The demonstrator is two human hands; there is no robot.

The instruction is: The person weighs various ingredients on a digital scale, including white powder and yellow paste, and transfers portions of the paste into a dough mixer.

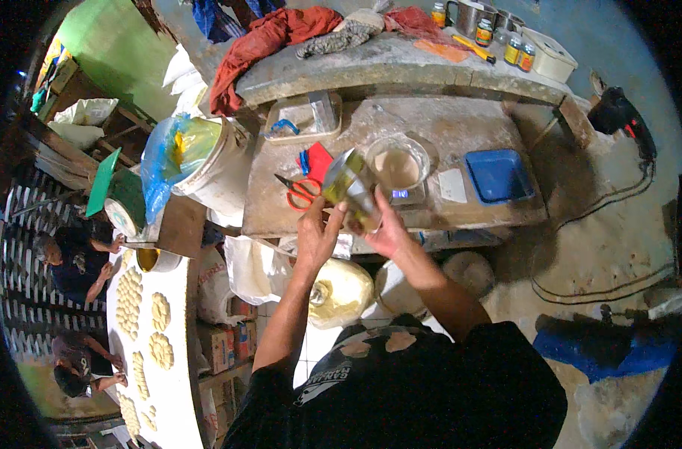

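A shiny green, yellow and silver packet point(349, 177), blurred, is held between my two hands above the low worktable. My left hand point(317, 227) grips its lower left side with thumb and fingers, and my right hand point(390, 224) holds its right side. Just beyond, a clear tub of pale powder point(398, 165) sits on a digital scale point(411, 197) with a lit display. Left of the packet lie red-handled scissors point(302, 193) and a red packet point(318, 161).
A blue tray point(499, 175) and a white card point(452, 186) lie to the right. A white bucket lined with plastic point(217, 163) stands left. Two people work at a white table point(178, 387) bearing dough pieces point(128, 303). A raised ledge point(374, 76) carries cloths and jars.
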